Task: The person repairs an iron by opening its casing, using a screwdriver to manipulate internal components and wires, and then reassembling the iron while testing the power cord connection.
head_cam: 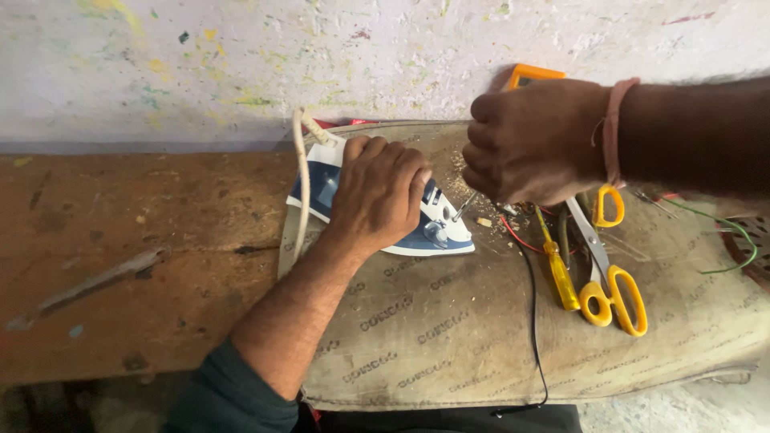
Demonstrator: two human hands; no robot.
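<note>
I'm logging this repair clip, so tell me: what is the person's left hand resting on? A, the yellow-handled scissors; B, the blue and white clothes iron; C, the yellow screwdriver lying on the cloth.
B: the left hand presses down on the blue and white clothes iron; the scissors lie apart, untouched.

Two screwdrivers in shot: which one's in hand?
The metal-shafted one in the right hand, tip at the blue-white iron. The yellow-handled screwdriver lies untouched beside the scissors.

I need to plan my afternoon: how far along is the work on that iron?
Done: the scissors and yellow screwdriver lie ready on the cloth. In hand: left hand steadies the iron; right hand works a screwdriver tip at its nose. Left: casing looks unopened.
</note>
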